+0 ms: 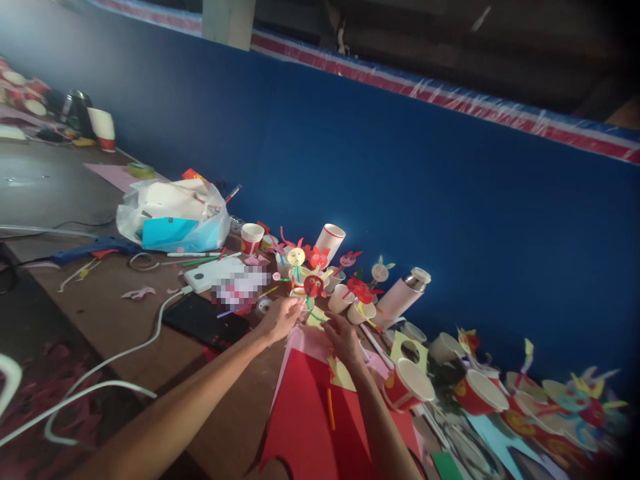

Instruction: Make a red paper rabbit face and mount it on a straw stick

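My left hand (284,319) is closed at the side of a small white paper cup (309,305), its fingertips pinched against the cup. Over that cup stands a dark red paper face (314,286) with horns on a green strip. Just to the right, my right hand (344,337) reaches in with curled fingers beside a green paper strip (318,317); whether the fingers grip the strip is too small to make out. Beneath both hands lie pink paper and a large red sheet (315,407), with an orange strip (331,408) on it.
Behind stand several cups with paper faces, including a pale one (380,272), and a thermos (404,295). Red paper cups (407,385) line the right. At left are a phone (206,321), a white power bank (215,272) with cable, a blue glue gun (95,249) and a plastic bag (173,213).
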`<act>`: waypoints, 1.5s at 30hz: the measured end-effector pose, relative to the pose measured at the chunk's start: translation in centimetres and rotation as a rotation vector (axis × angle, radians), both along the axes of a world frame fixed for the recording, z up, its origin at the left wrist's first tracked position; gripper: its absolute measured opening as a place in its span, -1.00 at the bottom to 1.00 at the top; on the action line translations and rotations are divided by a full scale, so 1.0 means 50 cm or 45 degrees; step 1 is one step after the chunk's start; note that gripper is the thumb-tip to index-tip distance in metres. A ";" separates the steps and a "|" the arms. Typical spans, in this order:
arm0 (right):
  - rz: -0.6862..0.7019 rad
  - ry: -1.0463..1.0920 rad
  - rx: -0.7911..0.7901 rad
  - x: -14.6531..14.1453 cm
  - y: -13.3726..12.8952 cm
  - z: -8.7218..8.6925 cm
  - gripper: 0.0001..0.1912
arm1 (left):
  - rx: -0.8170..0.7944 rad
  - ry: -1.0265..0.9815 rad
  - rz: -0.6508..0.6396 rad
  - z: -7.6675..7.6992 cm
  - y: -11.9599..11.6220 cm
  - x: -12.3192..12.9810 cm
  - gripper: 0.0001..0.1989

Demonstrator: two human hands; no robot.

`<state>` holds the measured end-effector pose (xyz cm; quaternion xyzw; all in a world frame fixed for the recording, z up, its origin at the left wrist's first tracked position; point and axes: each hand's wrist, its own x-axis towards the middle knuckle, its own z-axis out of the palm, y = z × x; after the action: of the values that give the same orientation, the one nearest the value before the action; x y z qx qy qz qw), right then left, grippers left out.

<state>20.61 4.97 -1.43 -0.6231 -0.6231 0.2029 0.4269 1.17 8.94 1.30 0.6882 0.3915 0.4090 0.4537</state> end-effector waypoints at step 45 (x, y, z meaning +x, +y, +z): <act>-0.034 0.058 -0.023 -0.029 0.002 0.020 -0.71 | -0.086 0.031 0.008 -0.005 0.014 0.004 -0.66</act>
<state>19.17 5.09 -0.45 -0.6306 -0.6028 0.2171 0.4381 1.38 9.65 1.03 0.6762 0.4126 0.3886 0.4706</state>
